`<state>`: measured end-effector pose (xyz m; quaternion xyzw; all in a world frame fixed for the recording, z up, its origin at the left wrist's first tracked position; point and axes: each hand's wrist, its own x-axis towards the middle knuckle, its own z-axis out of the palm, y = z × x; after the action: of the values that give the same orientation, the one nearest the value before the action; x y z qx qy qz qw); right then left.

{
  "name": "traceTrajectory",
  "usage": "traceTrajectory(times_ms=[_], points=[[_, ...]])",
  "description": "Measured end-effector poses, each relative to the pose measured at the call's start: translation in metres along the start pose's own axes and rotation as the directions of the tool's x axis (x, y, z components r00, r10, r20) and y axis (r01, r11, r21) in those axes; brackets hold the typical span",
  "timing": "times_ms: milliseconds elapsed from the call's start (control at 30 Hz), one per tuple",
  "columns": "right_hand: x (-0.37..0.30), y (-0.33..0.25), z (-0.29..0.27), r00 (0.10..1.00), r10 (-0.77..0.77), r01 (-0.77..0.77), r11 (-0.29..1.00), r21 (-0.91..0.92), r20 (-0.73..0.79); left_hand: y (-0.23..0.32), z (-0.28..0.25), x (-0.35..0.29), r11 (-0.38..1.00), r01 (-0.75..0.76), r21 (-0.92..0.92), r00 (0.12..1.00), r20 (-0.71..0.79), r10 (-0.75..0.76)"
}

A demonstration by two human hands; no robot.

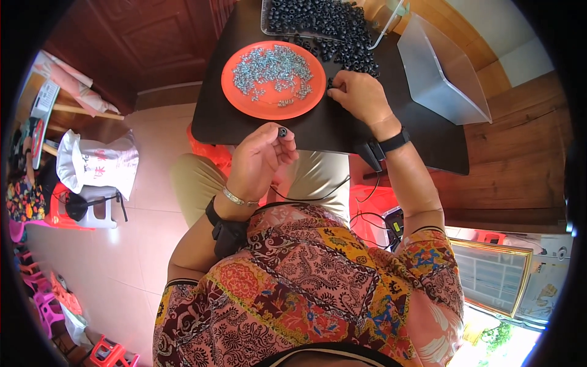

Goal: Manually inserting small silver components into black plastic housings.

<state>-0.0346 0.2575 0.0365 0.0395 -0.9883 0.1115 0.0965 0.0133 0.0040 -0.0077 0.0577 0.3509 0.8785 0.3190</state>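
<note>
Before a dark bench (333,129), the left hand (258,156) is pinching a black piece (282,132) hole-up, the right hand (365,101) curling palm-down, grip unclear.

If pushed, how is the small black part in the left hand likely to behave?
The small black part looks rounded, so it may roll. Held by the left hand, it shows no obvious bending, so it's probably stiff. It's tiny beside the fingers, suggesting little weight.

Close downward fisheye view from head height over tabletop (219,123)
</note>
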Motion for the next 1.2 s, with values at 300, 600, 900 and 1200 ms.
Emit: traceTrajectory(times_ms=[300, 600, 900, 1200], points=[[-0.006, 0.008, 0.004, 0.999, 0.019, -0.028, 0.917, 0.397, 0.026, -0.001, -0.001, 0.001, 1.0, 0.016, -0.009, 1.0, -0.008, -0.017], [-0.045, -0.038, -0.009, 0.969, -0.071, -0.225, 0.138, 0.964, 0.237, -0.001, 0.003, 0.005, 1.0, 0.027, -0.002, 1.0, 0.008, -0.027], [-0.048, -0.058, 0.003, 0.963, -0.165, -0.235, -0.112, 0.966, 0.215, 0.003, 0.006, 0.0, 1.0, 0.019, 0.008, 1.0, 0.018, -0.019], [-0.05, -0.069, 0.025, 0.986, -0.112, -0.14, -0.185, 0.973, 0.12, 0.005, 0.015, 0.0, 1.0, -0.005, -0.018, 0.999, 0.052, 0.005]])
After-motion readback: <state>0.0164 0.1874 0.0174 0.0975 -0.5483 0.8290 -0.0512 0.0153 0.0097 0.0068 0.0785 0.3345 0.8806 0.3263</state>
